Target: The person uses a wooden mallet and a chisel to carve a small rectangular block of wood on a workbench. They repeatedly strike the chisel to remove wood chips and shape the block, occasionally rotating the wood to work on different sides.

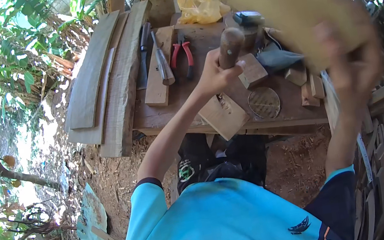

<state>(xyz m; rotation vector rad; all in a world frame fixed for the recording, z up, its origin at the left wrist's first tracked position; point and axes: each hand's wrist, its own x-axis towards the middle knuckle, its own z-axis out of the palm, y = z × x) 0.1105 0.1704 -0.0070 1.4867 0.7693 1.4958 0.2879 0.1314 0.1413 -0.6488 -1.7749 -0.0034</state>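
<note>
My left hand (217, 74) is wrapped round a rounded wooden tool handle (231, 47), its butt end pointing up toward me; the tool's lower part is hidden. Raised on the right, my right hand (354, 63) grips a large tan wooden block (285, 6), blurred by motion and close to the camera. Below the left hand, a flat piece of wood (225, 116) with a rough cut in its face lies at the bench's near edge. A smaller wooden block (251, 71) sits just right of that hand, and a clear round disc (264, 103) rests nearby.
On the wooden bench (151, 119) lie red-and-black pliers (182, 55), a dark-handled blade tool (145, 51) and a metal tool (163, 63) on a wood strip. Long planks (116, 97) overhang its left side. A yellow plastic bag (200, 6) is at the back; wood offcuts (306, 92) lie right.
</note>
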